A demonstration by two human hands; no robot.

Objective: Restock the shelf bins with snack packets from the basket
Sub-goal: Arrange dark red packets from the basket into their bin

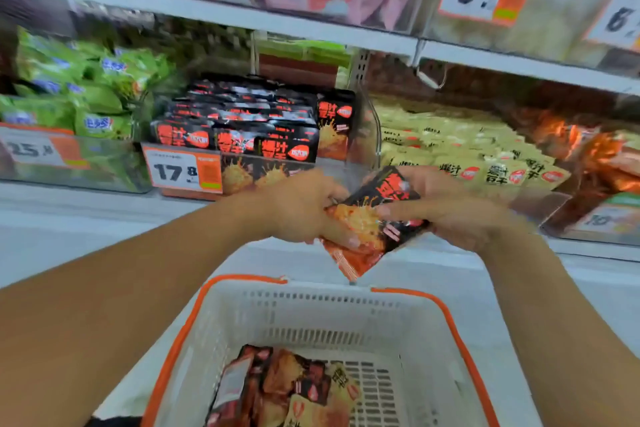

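Both hands hold a small stack of black-and-orange snack packets [375,218] above the basket and just in front of the shelf. My left hand [301,206] grips the stack's left edge, and my right hand [446,208] curls round its right side. The white basket with orange rim [242,315] stands below, with several black and yellow packets [287,388] on its bottom. A clear bin [343,170] holds rows of matching black packets [242,128] straight ahead, left of my hands.
A bin of green packets [69,94] sits at the left. Yellow packets [460,152] fill the bin on the right, with orange packets [588,152] further right. Price tags [183,170] hang on the bin fronts. An upper shelf [242,21] overhangs the bins.
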